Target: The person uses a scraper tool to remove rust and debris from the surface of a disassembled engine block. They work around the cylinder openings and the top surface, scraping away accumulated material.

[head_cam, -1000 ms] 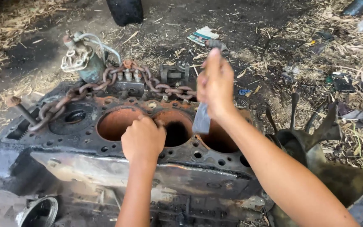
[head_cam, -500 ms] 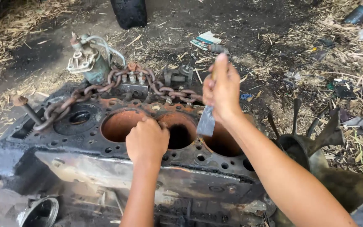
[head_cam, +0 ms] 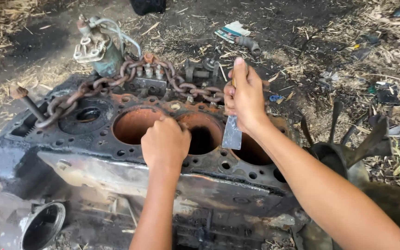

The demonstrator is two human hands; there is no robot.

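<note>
The left hand [head_cam: 165, 143] rests fisted on the engine block [head_cam: 130, 153] between two rusty cylinder bores; at two o'clock the right hand [head_cam: 244, 95] grips a scraper [head_cam: 232, 132], blade down; a rusty chain [head_cam: 116, 81] lies at eleven o'clock.

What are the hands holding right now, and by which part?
The right hand grips a flat metal scraper by its handle end, blade pointing down. The left hand is closed on the engine block between two bores; anything held is hidden.

Three cylinder bores [head_cam: 137, 125] (rusty), one chain [head_cam: 116, 81], one scraper [head_cam: 232, 134].
</note>
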